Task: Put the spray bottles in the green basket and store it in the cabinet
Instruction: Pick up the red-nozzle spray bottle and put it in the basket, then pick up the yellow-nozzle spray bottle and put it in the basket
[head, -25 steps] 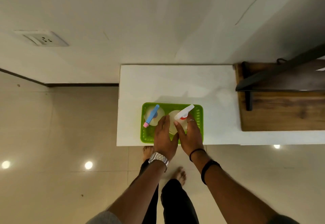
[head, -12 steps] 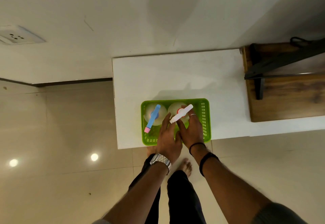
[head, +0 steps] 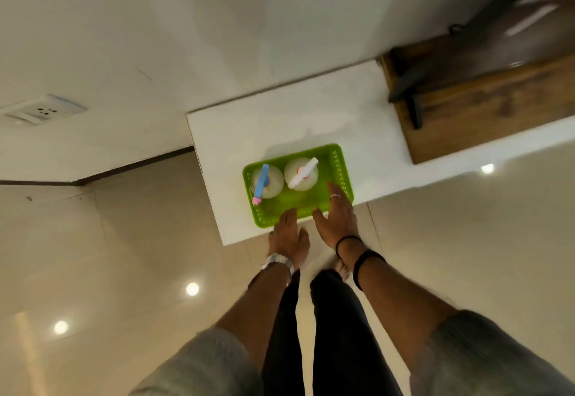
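The green basket [head: 339,159] sits at the near edge of a white counter [head: 280,121]. Two round white spray bottles stand upright inside it: one with a blue head [head: 263,179] on the left and one with a white head [head: 302,173] beside it. My left hand [head: 287,233] is just in front of the basket, its fingertips touching the near rim. My right hand [head: 338,215] lies stretched over the basket's near right corner, fingers apart and thumb at the near wall. Neither hand touches a bottle.
A wooden shelf with a black bracket [head: 466,96] adjoins the counter on the right. A wall socket [head: 43,112] is on the wall at left. Below are my legs and the glossy tiled floor [head: 124,271].
Both hands have let go of the white-headed bottle and drawn back to the basket's near rim. The view has tilted, so the counter now looks slanted.
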